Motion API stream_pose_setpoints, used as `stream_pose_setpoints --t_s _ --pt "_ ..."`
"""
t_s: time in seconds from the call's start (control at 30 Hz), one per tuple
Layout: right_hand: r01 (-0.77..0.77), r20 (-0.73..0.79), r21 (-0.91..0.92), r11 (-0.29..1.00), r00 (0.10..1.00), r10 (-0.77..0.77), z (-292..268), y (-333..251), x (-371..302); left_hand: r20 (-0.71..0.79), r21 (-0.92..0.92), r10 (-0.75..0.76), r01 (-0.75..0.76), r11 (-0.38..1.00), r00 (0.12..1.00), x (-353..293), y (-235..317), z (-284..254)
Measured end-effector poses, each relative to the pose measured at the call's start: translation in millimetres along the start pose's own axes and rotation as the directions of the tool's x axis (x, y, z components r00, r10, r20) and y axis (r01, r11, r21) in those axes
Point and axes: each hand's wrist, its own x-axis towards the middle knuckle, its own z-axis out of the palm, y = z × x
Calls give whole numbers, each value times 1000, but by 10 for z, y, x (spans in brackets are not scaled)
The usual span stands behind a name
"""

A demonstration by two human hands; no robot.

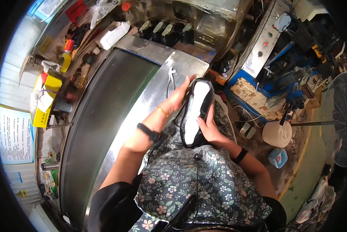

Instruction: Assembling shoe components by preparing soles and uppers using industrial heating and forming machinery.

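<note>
Black, white-bottomed shoe, left hand and right hand grips holding it; pliers on metal tabletop.

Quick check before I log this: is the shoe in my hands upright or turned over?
Turned over, apparently: the shoe shows a white underside edged in black.

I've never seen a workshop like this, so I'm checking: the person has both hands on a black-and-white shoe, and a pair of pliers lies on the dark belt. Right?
Not quite: the pliers lie on the shiny metal surface beside the dark belt, as the head view shows. The left hand and right hand are indeed on the black-and-white shoe.
</note>
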Motion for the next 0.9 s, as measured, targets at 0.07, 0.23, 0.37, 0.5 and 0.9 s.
stream_pose_setpoints --t_s 0.07,0.23,0.37,0.5,0.9 --pt "-7 65 -104 995 998 14 -116 -69 -9 126 42 -71 67 997 989 193 162 65" --pt "-214 -144 403 890 945 292 -609 -297 472 84 248 20 -40 968 996 350 -55 172" --pt "-107 -24 609 786 988 153 -673 -385 851 213 415 168 -245 876 962 288 -178 157" --pt "12 -162 229 973 986 26 -494 -434 923 207 206 68 -111 972 976 211 -90 154" --pt "51 -321 -187 981 941 -110 -531 -535 700 274 489 109 -236 840 955 292 -62 132"
